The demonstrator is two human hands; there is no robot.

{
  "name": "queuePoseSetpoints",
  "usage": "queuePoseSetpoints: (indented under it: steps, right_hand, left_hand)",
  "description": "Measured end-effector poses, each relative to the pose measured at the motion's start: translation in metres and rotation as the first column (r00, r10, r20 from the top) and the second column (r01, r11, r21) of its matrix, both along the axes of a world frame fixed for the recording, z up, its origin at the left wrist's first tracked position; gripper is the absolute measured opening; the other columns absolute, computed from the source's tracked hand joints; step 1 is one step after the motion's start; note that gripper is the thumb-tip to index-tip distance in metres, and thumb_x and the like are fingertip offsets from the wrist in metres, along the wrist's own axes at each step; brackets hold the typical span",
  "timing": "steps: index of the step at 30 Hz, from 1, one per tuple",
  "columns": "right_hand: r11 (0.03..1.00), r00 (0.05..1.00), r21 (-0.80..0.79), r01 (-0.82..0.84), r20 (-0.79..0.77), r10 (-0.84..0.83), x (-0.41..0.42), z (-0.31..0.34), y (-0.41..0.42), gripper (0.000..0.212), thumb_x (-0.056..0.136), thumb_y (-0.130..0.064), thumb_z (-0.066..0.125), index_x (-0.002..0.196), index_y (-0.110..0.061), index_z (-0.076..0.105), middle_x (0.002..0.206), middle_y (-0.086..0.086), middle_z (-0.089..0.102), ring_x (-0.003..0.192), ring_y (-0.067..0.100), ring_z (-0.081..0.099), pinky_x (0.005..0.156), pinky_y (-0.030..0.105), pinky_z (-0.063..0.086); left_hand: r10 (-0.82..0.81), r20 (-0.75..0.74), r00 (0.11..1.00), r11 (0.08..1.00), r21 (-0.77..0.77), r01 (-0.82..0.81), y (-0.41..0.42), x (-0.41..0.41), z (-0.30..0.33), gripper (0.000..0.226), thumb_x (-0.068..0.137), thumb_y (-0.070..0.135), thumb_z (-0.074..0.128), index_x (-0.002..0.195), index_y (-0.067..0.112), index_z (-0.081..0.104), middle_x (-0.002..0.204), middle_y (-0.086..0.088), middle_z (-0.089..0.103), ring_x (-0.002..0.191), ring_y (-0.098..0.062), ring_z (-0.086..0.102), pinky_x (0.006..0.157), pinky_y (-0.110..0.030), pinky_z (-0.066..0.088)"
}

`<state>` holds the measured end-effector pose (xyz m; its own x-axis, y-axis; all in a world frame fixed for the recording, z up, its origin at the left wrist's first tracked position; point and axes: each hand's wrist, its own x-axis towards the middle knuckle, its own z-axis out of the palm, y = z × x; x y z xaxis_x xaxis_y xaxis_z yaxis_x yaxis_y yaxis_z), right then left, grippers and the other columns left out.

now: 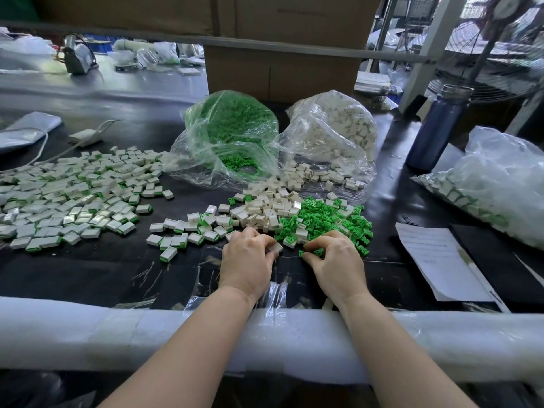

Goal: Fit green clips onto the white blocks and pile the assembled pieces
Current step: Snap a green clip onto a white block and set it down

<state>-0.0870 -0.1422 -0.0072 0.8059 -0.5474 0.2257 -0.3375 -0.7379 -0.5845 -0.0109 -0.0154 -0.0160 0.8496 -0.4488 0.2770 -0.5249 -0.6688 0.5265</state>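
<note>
Between hands point(291, 257), white block point(276, 248), green clips point(319, 251)

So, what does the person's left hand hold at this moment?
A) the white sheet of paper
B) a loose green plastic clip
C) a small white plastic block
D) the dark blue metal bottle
C: the left hand curls its fingers round a small white plastic block, while the right hand pinches a green plastic clip at the edge of the clip heap.
</note>
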Motion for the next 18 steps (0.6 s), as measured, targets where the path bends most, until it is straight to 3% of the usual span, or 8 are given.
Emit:
queuePoseSetpoints:
  steps: [3, 7, 10, 14, 18]
  right_hand:
    - [1.000, 1.000, 0.011, -0.014, 0.013, 0.014, -0.0003, -0.0005, -0.0003, 0.007, 0.082, -0.021, 0.069, 0.087, -0.016, 0.069, 0.095, -0.004, 0.056, 0.100, 0.015, 0.048, 0.089, 0.028, 0.037]
    - [0.999, 0.998, 0.027, -0.036, 0.061, 0.034, -0.0002, -0.0009, 0.0004, 0.007, 0.083, -0.015, 0.068, 0.081, -0.017, 0.061, 0.087, -0.006, 0.055, 0.092, 0.014, 0.050, 0.077, 0.024, 0.034]
    - [0.988, 0.987, 0.137, -0.071, 0.152, 0.050, -0.0007, 0.0003, 0.0005, 0.009, 0.083, -0.012, 0.067, 0.081, -0.015, 0.059, 0.078, -0.006, 0.060, 0.078, 0.015, 0.056, 0.074, 0.026, 0.044]
    - [0.949, 0.959, 0.282, -0.142, 0.277, 0.061, -0.0020, 0.0037, 0.0006, 0.014, 0.080, -0.006, 0.069, 0.079, -0.018, 0.062, 0.073, -0.011, 0.061, 0.072, 0.004, 0.058, 0.070, 0.015, 0.047]
    - [0.919, 0.945, 0.357, -0.168, 0.323, 0.047, -0.0025, 0.0051, -0.0006, 0.013, 0.080, -0.004, 0.070, 0.082, -0.016, 0.066, 0.076, -0.009, 0.064, 0.074, 0.003, 0.060, 0.074, 0.015, 0.050]
  left_hand:
    - [-0.012, -0.022, 1.000, 1.000, 0.001, 0.012, 0.0005, -0.0012, 0.0021, 0.015, 0.088, 0.029, 0.060, 0.103, 0.026, 0.063, 0.105, 0.005, 0.055, 0.105, -0.017, 0.041, 0.090, -0.026, 0.028]
    - [-0.098, -0.078, 0.992, 0.987, -0.133, 0.087, 0.0019, -0.0046, 0.0068, 0.009, 0.086, 0.018, 0.063, 0.095, 0.022, 0.063, 0.090, 0.006, 0.062, 0.096, -0.018, 0.053, 0.089, -0.037, 0.044]
    - [-0.169, -0.093, 0.981, 0.961, -0.236, 0.144, 0.0018, -0.0055, 0.0084, 0.016, 0.086, 0.011, 0.064, 0.099, 0.020, 0.066, 0.091, 0.004, 0.064, 0.091, -0.015, 0.057, 0.086, -0.030, 0.048]
    - [-0.240, -0.117, 0.964, 0.924, -0.332, 0.190, 0.0018, -0.0053, 0.0085, 0.015, 0.085, 0.011, 0.065, 0.097, 0.018, 0.068, 0.088, 0.008, 0.061, 0.076, -0.002, 0.054, 0.075, -0.009, 0.044]
    - [-0.284, -0.250, 0.926, 0.893, -0.420, 0.161, 0.0019, -0.0036, 0.0071, 0.006, 0.085, 0.018, 0.065, 0.091, 0.020, 0.064, 0.080, 0.005, 0.065, 0.076, -0.010, 0.060, 0.076, -0.019, 0.050]
